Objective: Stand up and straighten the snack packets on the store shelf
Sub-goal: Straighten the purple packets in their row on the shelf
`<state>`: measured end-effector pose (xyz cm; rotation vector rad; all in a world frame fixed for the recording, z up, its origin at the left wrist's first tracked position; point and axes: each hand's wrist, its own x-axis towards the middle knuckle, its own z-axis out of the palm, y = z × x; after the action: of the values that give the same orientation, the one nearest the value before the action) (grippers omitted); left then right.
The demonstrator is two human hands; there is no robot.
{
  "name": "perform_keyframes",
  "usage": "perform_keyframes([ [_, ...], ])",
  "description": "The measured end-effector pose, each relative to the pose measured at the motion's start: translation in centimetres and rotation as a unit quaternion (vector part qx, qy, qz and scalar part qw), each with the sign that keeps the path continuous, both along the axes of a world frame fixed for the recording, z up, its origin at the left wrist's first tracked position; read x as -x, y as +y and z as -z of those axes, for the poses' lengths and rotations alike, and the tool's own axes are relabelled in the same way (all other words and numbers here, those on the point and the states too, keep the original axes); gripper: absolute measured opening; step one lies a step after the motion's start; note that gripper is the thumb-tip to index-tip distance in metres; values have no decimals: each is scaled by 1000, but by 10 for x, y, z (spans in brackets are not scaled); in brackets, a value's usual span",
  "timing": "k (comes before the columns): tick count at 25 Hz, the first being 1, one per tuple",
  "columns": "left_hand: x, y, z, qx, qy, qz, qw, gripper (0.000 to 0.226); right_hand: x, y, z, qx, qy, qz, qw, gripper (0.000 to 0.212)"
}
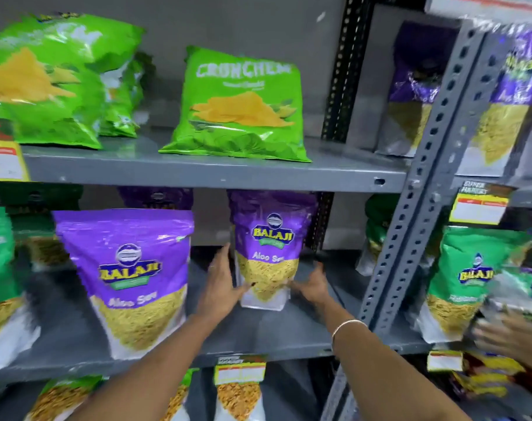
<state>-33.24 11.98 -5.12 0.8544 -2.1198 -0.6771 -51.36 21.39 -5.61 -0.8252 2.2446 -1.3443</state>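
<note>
Grey metal shelf (258,335) — two purple Balaji packets (131,268) standing upright on it.

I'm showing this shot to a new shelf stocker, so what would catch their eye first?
Most likely the two hands at centre: the left hand and right hand flank the base of an upright purple Balaji packet on the middle shelf. Next, the bigger purple packet to its left, nearer the front edge, and the bright green Crunchem bag on the shelf above.
</note>
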Motion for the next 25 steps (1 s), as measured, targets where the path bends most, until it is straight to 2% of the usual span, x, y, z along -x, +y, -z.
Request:
perform_keyframes([
  [1, 19, -9, 2, -112, 14, -27, 993, 102, 12, -2, 2, 8, -30, -38, 999, 54],
  [2, 32, -20, 7, -207, 29, -42, 977, 107, 20, -8, 4, 11, -56, -70, 996, 53],
  [4, 45, -35, 19, -338, 61, -7, 939, 95, 32, -19, 9, 14, -109, -135, 985, 57],
  [5, 45, -36, 24, -368, 68, 21, 927, 83, 35, -23, 13, 21, -132, -165, 977, 58],
  [8, 43, -24, 27, -358, 44, -8, 933, 53, 39, -23, 20, 45, -161, -219, 961, 71],
  [10, 38, -8, 22, -351, 31, -29, 936, 38, 38, -13, 16, 45, -153, -233, 959, 62],
  [16, 17, 34, 21, -332, -1, -39, 942, 35, 24, 36, -3, -2, -105, -243, 964, 49],
  [18, 10, 43, 21, -327, -11, -50, 944, 40, 16, 49, -9, -6, -114, -254, 960, 43],
  [21, 5, 54, 22, -314, -29, -70, 946, 60, 8, 61, -13, -2, -106, -256, 961, 47],
  [25, 2, 69, 15, -291, -37, -80, 953, 45, 3, 66, -12, 0, -93, -246, 965, 55],
])
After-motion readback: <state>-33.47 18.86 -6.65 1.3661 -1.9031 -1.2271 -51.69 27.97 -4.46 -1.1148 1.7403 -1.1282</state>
